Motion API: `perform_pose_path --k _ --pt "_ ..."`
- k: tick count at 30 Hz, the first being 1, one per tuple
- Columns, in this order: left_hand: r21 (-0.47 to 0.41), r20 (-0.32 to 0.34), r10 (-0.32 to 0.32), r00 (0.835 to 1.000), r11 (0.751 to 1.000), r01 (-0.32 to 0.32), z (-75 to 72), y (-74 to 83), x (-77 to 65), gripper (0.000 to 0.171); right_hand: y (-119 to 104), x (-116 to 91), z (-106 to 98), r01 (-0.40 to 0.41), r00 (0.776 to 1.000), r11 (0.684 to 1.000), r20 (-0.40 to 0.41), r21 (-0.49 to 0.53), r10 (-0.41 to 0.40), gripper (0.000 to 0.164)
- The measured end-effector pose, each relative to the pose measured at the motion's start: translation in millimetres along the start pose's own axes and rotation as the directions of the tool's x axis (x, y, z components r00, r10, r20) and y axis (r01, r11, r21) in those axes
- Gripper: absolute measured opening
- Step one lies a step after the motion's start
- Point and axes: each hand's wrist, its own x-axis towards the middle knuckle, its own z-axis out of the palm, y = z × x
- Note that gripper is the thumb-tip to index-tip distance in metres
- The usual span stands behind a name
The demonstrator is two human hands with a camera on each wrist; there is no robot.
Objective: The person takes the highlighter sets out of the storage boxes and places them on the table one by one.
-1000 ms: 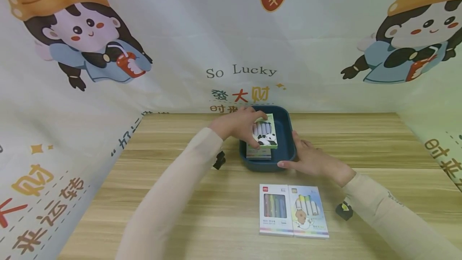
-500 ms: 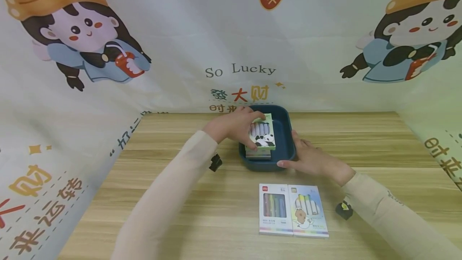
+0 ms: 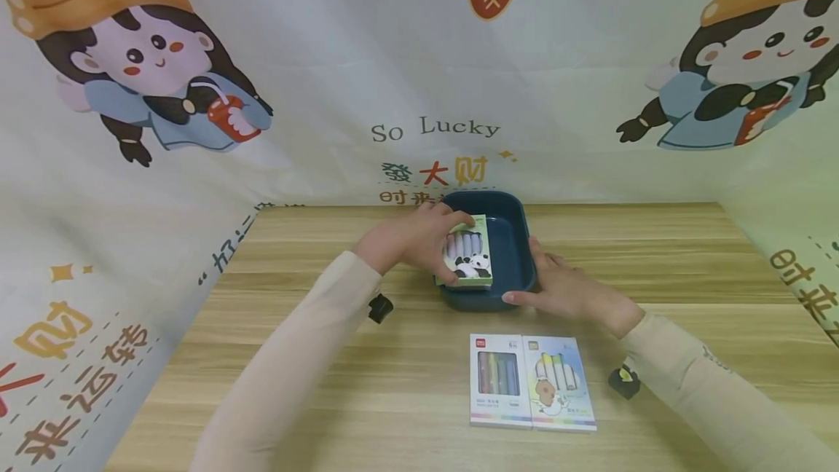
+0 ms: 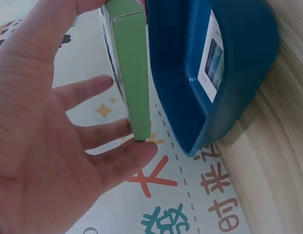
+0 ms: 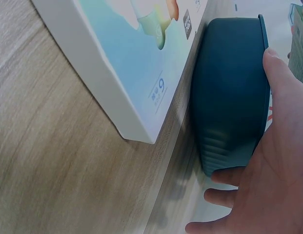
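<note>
My left hand (image 3: 419, 237) grips a pale green box of markers (image 3: 473, 265) with a panda on its front, thumb at the near edge and fingers at the far edge. In the left wrist view the box's green side (image 4: 134, 73) stands above the rim of a dark blue bin (image 4: 251, 63). A white windowed box (image 4: 210, 66) lies inside that bin. My right hand (image 3: 566, 293) touches the bin's right side, its thumb at the near right corner. The right wrist view has the fingers spread along the bin's outer wall (image 5: 229, 87).
Nearer on the wooden table (image 3: 367, 414) lie two pen boxes side by side: a white one with a window (image 3: 501, 414) and a light blue one with a cartoon bear (image 3: 566, 414). A printed cloth (image 3: 328, 57) hangs behind the bin and along both sides.
My left hand has moved left and slightly nearer with the panda box, which now covers the box below it in the head view. The right hand stays at the bin.
</note>
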Motion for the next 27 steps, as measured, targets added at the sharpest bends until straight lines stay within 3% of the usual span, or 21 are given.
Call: perform_pose_path --k 10,27 --pt "-0.011 -0.010 0.017 1.000 1.000 -0.017 -2.3 2.2 -13.1 0.091 0.8 1.2 1.5 0.017 1.000 1.000 -0.015 -0.009 -0.017 0.123" --pt "-0.013 -0.012 0.032 0.999 0.999 -0.032 3.1 3.0 -20.0 0.095 0.8 1.4 2.5 0.013 1.000 1.000 -0.012 -0.002 -0.013 0.122"
